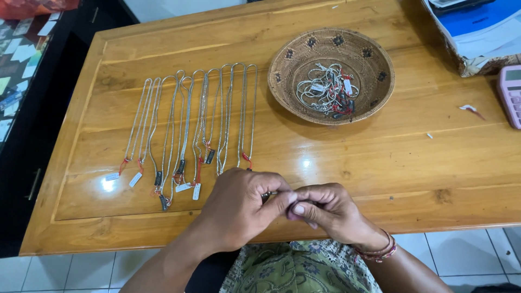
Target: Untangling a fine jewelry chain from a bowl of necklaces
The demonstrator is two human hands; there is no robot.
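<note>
**Both hands pinched together over a small dark piece at the tabletop's near edge**

The left hand [236, 209] and the right hand [328, 211] meet at the near edge of the wooden tabletop [412, 168]. Their fingers [279, 202] are drawn in narrow, thumb and forefinger tips pressed against each other. Between the hands a small dark piece [265, 195] shows, seemingly nipped by the left hand's fingers; most of it is hidden, and what it is cannot be told. The right hand's fingers are curled shut around the same spot, with a bracelet [380, 252] on that wrist.

Just beyond the left hand, a row of silver chains [195, 125] lies stretched out side by side on the tabletop, each doubled into a long loop, with small tags and red threads at the near ends. The nearest chain ends lie just beside the left hand's knuckles.

Further back and to the right stands a round woven basket [369, 59], holding a tangle of more silver chains [327, 89] with tags. A pink calculator [511, 95] lies at the right edge.
</note>
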